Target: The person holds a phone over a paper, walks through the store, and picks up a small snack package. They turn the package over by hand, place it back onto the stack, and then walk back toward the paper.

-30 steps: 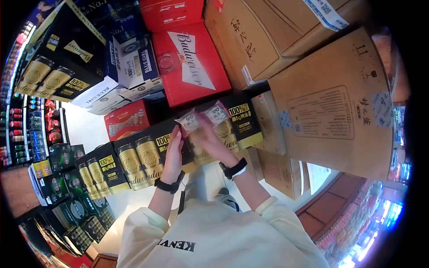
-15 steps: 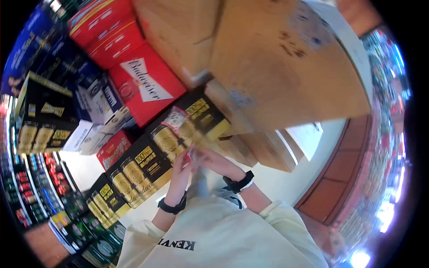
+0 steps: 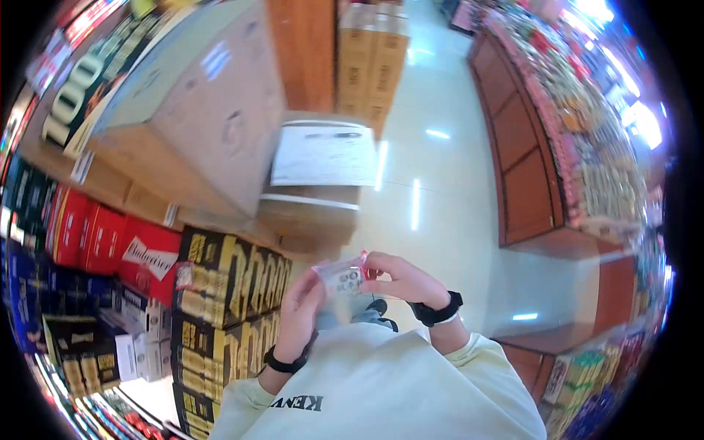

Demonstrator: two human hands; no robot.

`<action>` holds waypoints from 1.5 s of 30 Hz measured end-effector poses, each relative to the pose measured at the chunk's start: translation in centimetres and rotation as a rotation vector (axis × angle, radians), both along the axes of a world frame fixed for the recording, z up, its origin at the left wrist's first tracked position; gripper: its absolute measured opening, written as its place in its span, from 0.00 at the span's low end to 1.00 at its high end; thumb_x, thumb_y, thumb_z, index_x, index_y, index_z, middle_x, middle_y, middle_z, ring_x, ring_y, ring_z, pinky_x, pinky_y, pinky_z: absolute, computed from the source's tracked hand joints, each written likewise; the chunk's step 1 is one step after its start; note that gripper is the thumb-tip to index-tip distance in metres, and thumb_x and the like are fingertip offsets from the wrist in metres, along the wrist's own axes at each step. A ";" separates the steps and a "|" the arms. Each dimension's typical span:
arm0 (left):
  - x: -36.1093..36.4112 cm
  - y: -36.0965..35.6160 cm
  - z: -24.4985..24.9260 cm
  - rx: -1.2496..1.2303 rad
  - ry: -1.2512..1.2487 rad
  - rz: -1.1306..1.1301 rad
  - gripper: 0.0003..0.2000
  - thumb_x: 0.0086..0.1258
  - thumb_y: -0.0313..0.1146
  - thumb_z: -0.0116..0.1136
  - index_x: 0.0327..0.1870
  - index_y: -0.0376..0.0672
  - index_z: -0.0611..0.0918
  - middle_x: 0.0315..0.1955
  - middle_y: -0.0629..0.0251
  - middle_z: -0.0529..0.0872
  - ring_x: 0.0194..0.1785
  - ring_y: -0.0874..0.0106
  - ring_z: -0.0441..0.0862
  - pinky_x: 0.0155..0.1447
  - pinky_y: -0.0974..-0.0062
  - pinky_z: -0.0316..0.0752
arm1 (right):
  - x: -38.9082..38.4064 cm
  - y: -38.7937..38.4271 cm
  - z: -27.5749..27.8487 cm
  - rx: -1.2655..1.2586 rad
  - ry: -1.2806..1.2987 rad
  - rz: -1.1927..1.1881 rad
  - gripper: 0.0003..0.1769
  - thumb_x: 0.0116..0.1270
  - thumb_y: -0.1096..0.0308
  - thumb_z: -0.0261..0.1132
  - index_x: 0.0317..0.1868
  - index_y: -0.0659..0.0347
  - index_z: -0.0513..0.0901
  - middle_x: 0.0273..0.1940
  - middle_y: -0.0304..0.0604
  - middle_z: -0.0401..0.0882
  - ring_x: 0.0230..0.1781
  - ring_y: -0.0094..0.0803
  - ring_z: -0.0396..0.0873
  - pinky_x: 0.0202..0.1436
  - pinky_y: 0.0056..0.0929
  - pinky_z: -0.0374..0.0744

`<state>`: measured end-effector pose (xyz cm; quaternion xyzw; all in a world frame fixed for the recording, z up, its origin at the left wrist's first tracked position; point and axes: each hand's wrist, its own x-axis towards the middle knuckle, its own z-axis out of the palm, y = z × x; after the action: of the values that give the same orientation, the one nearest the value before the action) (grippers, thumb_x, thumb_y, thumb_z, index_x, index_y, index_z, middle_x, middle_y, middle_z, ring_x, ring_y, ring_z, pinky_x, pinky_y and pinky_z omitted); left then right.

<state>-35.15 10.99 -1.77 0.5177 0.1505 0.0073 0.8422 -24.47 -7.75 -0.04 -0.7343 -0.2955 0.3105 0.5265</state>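
In front of my body I hold a small clear plastic packet [image 3: 342, 279] with pink edges and dark printing on a pale label. My left hand [image 3: 301, 306] has closed on its left edge. At the packet's right edge, the fingers of my right hand [image 3: 400, 277] pinch the pink rim. What lies inside the packet is too blurred to name. Both wrists carry black bands.
To my left stand stacked black-and-gold beer cases [image 3: 233, 275] and red Budweiser cases [image 3: 147, 257]. Ahead are a large cardboard box [image 3: 213, 110] and a smaller carton [image 3: 312, 209] with a white paper sheet [image 3: 323, 155] on top. A wooden display counter [image 3: 524, 176] lines the right.
My view has swung right, from the beer cases toward the aisle. My hands have moved apart, and the packet between them shows more fully, held by both edges.
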 end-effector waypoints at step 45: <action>26.0 -65.1 3.1 0.341 -0.820 -2.067 0.22 0.60 0.42 0.65 0.51 0.40 0.77 0.31 0.64 0.76 0.33 0.70 0.73 0.40 0.73 0.70 | -5.4 -53.9 4.0 0.234 -0.008 -1.454 0.18 0.58 0.63 0.69 0.45 0.66 0.80 0.32 0.42 0.80 0.31 0.26 0.72 0.38 0.25 0.73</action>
<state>-9.12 -54.07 1.34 0.4607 -0.6422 -0.5042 0.3481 -29.92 -61.60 3.97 -0.6850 0.2328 -0.1530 0.6732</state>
